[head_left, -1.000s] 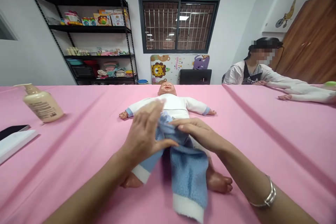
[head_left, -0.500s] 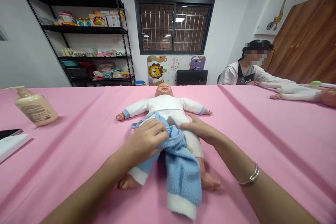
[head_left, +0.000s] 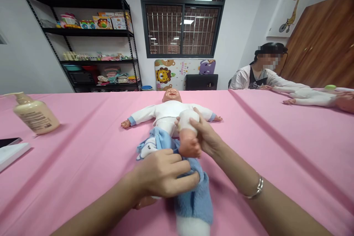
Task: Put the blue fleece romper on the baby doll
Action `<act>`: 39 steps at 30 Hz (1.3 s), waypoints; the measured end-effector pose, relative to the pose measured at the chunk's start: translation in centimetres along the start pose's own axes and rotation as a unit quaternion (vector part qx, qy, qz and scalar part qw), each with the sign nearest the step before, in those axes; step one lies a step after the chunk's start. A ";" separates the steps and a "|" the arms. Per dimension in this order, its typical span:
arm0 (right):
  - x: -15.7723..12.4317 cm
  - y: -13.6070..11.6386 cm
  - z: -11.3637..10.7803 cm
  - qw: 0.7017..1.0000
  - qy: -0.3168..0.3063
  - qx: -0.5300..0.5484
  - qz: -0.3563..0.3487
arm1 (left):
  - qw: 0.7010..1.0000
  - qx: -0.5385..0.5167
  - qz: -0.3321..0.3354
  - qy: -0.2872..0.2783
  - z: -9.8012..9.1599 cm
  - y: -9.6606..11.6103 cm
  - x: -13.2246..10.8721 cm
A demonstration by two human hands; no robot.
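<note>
Head view: right hand [head_left: 208, 138] closed around the lifted shin of a baby doll [head_left: 170, 108], its foot [head_left: 189, 147] tipped toward the camera. Left hand [head_left: 163, 173] nearest the blue fleece trousers [head_left: 193, 206], gripping and bunching the cloth just below that foot. Doll lengthwise along the pink tabletop [head_left: 262, 147], head pointing away. Other leg [head_left: 143, 202] mostly hidden beneath the left hand; trouser end cut off by the frame's lower edge.
</note>
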State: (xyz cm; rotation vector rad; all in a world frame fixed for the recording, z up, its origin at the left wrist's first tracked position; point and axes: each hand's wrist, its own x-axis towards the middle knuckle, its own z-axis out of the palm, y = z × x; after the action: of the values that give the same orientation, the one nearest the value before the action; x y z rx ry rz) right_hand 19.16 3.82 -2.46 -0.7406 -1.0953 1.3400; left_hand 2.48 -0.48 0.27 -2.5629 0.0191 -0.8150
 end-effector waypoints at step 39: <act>2.7 3.6 -4.0 0.995 0.077 -0.055 0.032 | 0.894 -0.322 -0.282 -0.132 5.6 -7.6 -0.2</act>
State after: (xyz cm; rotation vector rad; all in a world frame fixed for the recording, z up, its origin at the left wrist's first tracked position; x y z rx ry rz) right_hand 21.20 7.64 -6.72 -0.9517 -1.0348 1.2620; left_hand 4.50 8.73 -0.69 -3.3624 -0.6785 -0.7199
